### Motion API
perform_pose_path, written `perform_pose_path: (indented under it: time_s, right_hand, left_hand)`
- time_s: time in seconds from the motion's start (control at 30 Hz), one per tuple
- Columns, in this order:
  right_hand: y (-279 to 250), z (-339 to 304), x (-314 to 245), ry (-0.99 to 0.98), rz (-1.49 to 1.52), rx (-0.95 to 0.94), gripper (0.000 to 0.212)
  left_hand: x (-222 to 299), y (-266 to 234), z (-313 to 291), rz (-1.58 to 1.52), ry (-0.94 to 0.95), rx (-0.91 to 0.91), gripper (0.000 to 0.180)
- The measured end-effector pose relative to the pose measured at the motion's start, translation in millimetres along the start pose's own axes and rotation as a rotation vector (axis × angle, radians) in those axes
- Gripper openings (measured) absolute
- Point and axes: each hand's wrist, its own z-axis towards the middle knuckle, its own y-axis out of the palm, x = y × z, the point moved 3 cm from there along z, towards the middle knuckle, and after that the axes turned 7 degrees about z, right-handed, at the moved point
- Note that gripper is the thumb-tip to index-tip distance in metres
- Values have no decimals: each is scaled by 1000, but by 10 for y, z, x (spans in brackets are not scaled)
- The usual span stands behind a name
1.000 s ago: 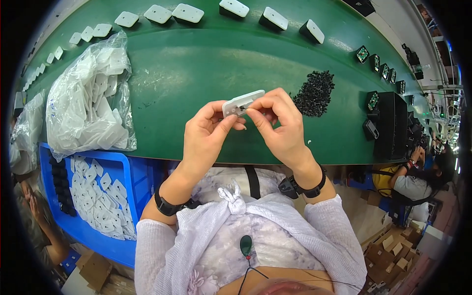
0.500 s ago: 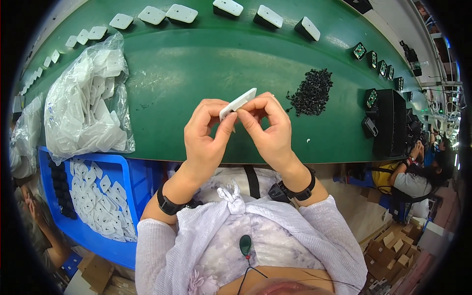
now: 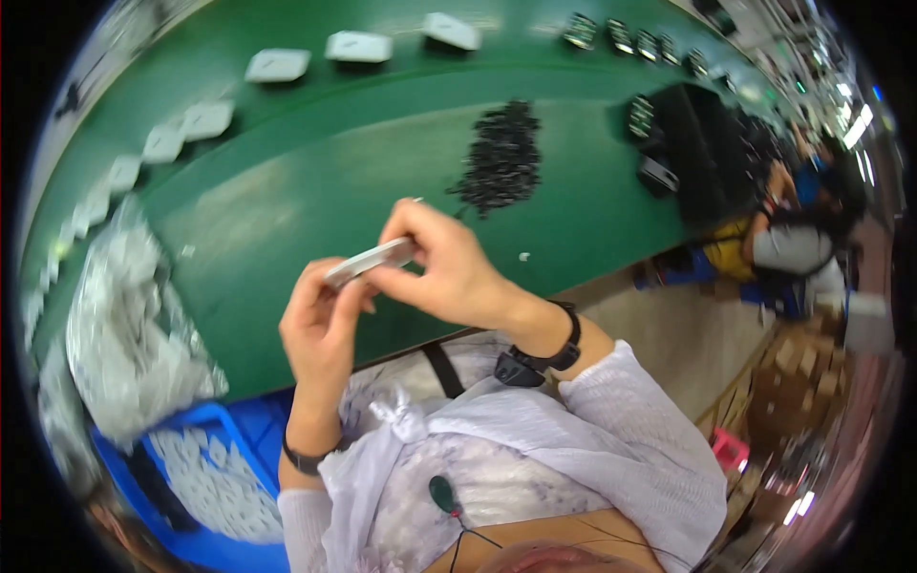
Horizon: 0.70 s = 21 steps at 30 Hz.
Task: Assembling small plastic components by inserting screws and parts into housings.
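Observation:
A flat white plastic plate is held tilted above the green table, seen nearly edge-on. My left hand pinches its left end between thumb and fingers. The fingers of my right hand are closed on its right end. Beyond the hands lies a heap of small black parts, apart from both. To the left, a clear plastic bag rests on the table with more white plates inside. A blue bin beside me holds many loose white plates and a row of black pieces.
White-topped black housings stand in a curved line along the far side. Small units with green circuit boards continue it at right. A black box stands at the right end. Another person sits beyond it, near cardboard boxes.
The view has turned toward the right. My hands, still both on the white plate, appear lower and further left in the picture.

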Motion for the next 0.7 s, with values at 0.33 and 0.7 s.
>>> perform_pose_path:
  time_s: [0.33, 0.7]
  right_hand:
    - [-920, 50, 1, -59, -21, 253, 43]
    - [-3199, 547, 383, 698, -1543, 245, 48]
  left_hand:
    - [-151, -219, 305, 21, -88, 77, 26]
    - [-108, -972, 576, 887, -48, -10, 17]
